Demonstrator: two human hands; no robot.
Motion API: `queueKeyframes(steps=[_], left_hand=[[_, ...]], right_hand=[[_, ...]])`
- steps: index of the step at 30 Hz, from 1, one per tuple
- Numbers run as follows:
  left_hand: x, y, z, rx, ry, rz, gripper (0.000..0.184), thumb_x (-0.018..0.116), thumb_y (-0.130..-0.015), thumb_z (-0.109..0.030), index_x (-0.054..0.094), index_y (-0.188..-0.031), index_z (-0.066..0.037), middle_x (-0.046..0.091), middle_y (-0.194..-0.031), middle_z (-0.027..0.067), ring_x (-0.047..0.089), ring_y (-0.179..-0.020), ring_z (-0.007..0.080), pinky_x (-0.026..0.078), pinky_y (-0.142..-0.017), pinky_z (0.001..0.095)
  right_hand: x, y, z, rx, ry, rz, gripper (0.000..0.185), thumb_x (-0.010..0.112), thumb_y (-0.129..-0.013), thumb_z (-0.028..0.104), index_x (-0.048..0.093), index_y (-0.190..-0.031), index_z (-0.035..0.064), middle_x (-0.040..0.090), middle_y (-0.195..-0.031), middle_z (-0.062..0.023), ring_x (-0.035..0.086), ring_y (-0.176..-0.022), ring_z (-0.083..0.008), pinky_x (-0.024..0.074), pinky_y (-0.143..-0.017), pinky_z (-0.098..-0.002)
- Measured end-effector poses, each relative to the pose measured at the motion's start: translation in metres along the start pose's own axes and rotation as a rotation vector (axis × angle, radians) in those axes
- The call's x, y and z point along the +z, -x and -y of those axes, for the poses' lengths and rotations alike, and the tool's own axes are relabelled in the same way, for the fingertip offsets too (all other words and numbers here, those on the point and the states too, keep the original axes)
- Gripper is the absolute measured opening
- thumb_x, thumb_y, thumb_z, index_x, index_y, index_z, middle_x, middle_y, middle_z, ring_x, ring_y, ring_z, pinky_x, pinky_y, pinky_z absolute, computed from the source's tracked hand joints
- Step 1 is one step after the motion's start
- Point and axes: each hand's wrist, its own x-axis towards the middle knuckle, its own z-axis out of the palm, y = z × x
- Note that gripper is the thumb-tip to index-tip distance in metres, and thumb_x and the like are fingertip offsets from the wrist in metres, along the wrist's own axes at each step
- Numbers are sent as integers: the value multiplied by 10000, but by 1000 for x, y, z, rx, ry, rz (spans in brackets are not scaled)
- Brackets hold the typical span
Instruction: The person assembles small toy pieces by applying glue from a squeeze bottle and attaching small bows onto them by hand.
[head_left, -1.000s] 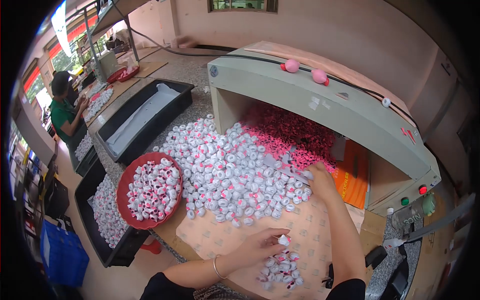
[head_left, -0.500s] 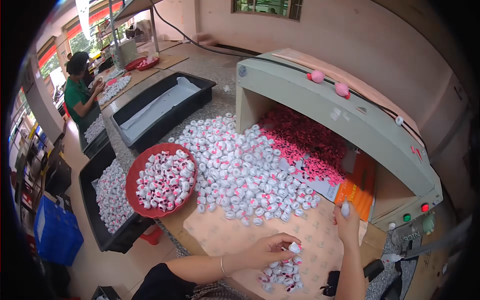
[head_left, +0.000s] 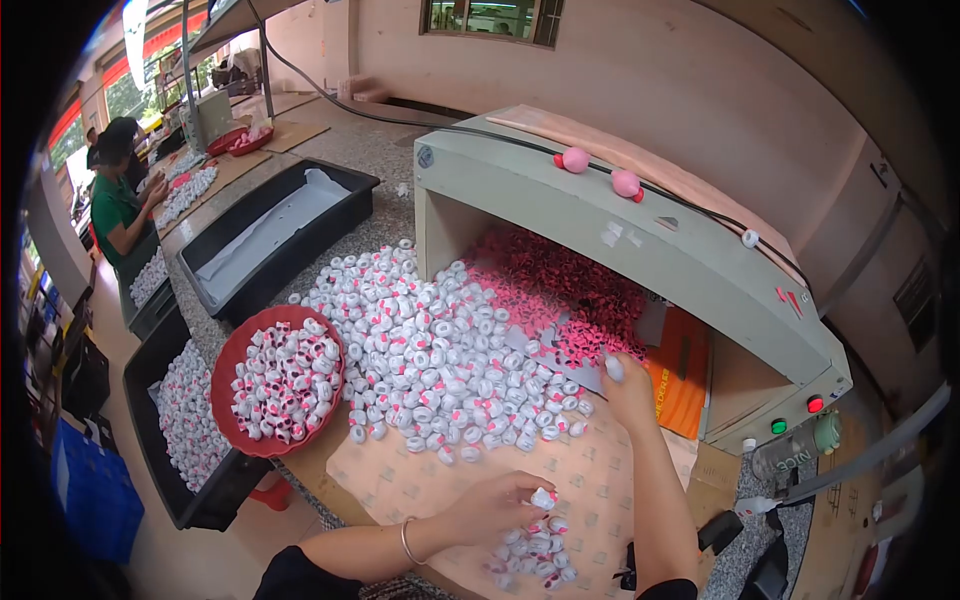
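My left hand (head_left: 497, 508), a bracelet on its wrist, pinches a small white plastic piece (head_left: 543, 498) between thumb and fingers. Just below it lies a small cluster of white pieces with pink and dark marks (head_left: 535, 548) on the patterned paper (head_left: 400, 480). My right hand (head_left: 632, 392) is closed around a small whitish rounded tool (head_left: 613, 368); its exact kind is unclear. That hand is at the near edge of a heap of tiny pink-and-dark parts (head_left: 590, 335), which spreads under the arched grey-green machine housing (head_left: 640, 220).
A large pile of white pieces (head_left: 430, 350) covers the middle. A red bowl (head_left: 222, 385) of pieces stands left, beside black trays (head_left: 190, 265). On the housing are a red light (head_left: 815, 403) and a green one (head_left: 779, 426). Another person (head_left: 112, 205) sits at the far left.
My right hand has moved forward and inward with the tool, from over the paper to the pink parts. My left hand still pinches the white piece. The view has shifted slightly right.
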Motion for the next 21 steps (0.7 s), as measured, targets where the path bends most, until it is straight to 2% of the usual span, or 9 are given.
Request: queueKeyframes(steps=[3, 6, 9, 12, 15, 18, 21], left_hand=[[1, 0, 3, -14, -27, -5, 364, 625, -779, -162, 528, -1113, -58, 493, -834, 25, 502, -787, 98, 437, -699, 245], [0, 0, 3, -10, -33, -12, 369, 627, -773, -164, 530, -1113, -62, 490, -832, 25, 492, -783, 97, 429, -704, 244], [-1, 0, -1, -6, -27, -16, 363, 623, -777, -165, 531, -1112, -63, 491, -841, 26, 486, -793, 96, 425, -712, 242], [0, 1, 0, -2, 8, 8, 352, 620, -781, -166, 533, -1106, -63, 491, -850, 25, 484, -804, 95, 423, -717, 242], [2, 1, 1, 10, 24, 26, 340, 614, -786, -163, 534, -1100, -61, 492, -855, 23, 485, -804, 93, 424, -717, 243], [4, 2, -5, -33, 62, 34, 335, 612, -788, -156, 532, -1098, -56, 493, -857, 22, 487, -802, 89, 426, -720, 240], [3, 2, -3, -44, 39, 18, 340, 613, -788, -148, 526, -1103, -54, 496, -861, 21, 491, -805, 85, 428, -731, 236]], right_hand=[[16, -15, -1, -323, 1, -51, 230, 580, -679, 36, 603, -908, 33, 597, -958, -139, 559, -908, -285, 435, -802, -353], [27, -19, 0, -405, 152, 48, 238, 567, -650, -9, 609, -881, 31, 583, -999, -126, 543, -921, -282, 421, -820, -350], [7, -26, 2, -326, 237, 239, 224, 572, -677, 29, 621, -894, 54, 572, -1003, -130, 524, -933, -309, 420, -830, -358], [-6, -17, 0, -248, 48, 147, 226, 579, -654, 29, 622, -874, 59, 572, -947, -122, 538, -893, -307, 435, -798, -359], [-10, 1, 1, -261, 35, 248, 235, 581, -641, 29, 619, -870, 67, 564, -913, -116, 547, -866, -304, 444, -765, -371], [-1, 13, -4, -264, 178, 280, 185, 605, -671, 44, 622, -854, 63, 576, -856, -100, 565, -813, -292, 449, -709, -360], [-4, 12, -2, -258, 245, 308, 178, 597, -687, 74, 628, -862, 82, 576, -866, -90, 568, -826, -280, 453, -712, -367]])
